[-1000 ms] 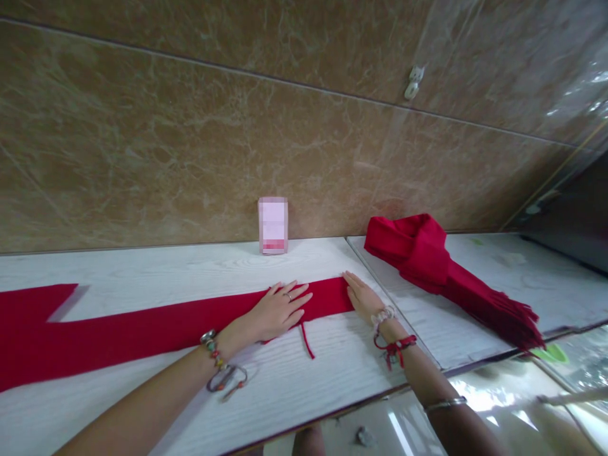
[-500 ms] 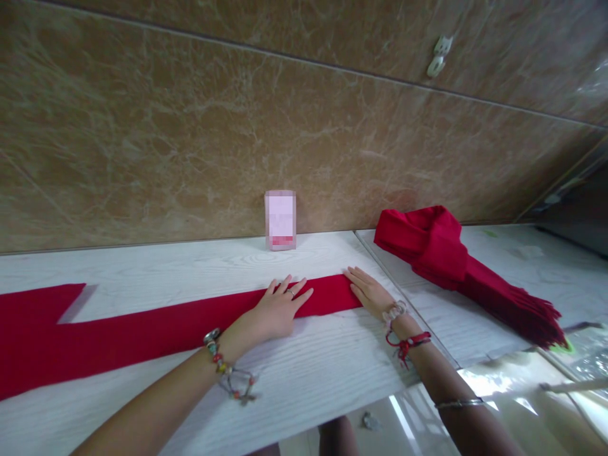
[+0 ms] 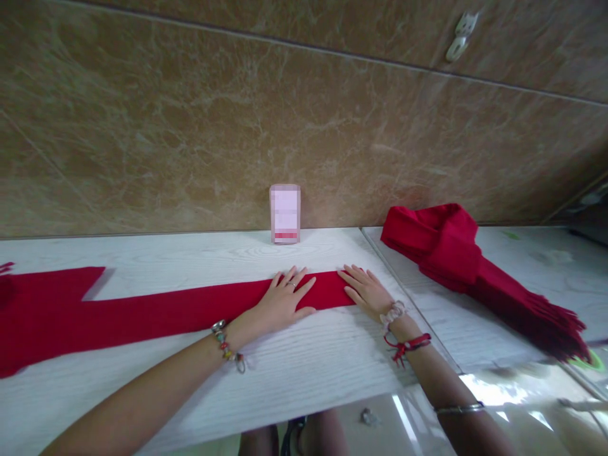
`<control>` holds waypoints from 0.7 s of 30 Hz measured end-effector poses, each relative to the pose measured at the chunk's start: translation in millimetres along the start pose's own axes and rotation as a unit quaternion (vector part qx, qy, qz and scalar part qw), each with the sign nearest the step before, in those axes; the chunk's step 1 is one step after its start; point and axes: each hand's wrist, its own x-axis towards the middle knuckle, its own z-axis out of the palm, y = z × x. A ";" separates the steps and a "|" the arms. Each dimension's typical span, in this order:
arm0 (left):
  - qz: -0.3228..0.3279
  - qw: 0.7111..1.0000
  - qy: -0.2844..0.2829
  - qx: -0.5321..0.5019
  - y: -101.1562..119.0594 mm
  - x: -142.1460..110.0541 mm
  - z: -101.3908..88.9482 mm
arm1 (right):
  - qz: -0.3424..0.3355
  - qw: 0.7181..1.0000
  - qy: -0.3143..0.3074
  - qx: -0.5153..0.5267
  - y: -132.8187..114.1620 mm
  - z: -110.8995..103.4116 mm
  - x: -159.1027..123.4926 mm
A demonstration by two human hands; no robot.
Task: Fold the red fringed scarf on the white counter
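- So the red cloth (image 3: 156, 307) lies flat along the worktop (image 3: 266, 392), a long narrow strip that gets wider at the left and runs out of view there, with a bit of fringe poking up at that edge.
- Left hand (image 3: 280, 304) is palm down on the strip, fingers spread pretty wide — it's pressing on the cloth, not gripping anything.
- Right hand (image 3: 368, 292) is open too, palm down over the strip's right end, fingers a little apart and nothing pinched that I can see.
- Edges: the strip sits between the wall (image 3: 190, 126) and the worktop's front edge, touching neither in the part I can see. White surface shows on both sides of it, with a wider band on the front side near the hands.
- A seam (image 3: 403, 291) crosses the worktop just right of the right hand. Past it is the folded scarf (image 3: 451, 253), its back side up near the wall and its fringed end out at the front edge.
- Pink block (image 3: 285, 215) stands upright by the wall, behind the strip and well apart from the scarf. It's pixelated, so no clue what it is.
- Count: two red fabric pieces, one pink block, one white fitting (image 3: 462, 37) on the wall, two hands — one ring, on the left.
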 end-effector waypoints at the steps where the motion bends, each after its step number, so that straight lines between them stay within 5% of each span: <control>1: 0.005 1.000 0.013 0.010 -0.2 0.3 4.5 | 0.007 1.000 -0.002 -0.004 -0.4 -0.4 -0.5; 6: 0.021 0.998 0.045 0.032 -2.4 -3.1 7.4 | 0.013 0.999 0.036 -0.037 -7.0 -3.8 -0.8; 10: 0.023 0.998 0.058 0.032 -3.1 -4.3 7.5 | -0.050 0.995 0.076 -0.034 -24.4 -4.1 4.7; 21: -0.019 0.998 0.051 0.040 -11.1 -18.4 2.0 | -0.082 0.995 0.042 -0.042 -31.5 5.4 7.5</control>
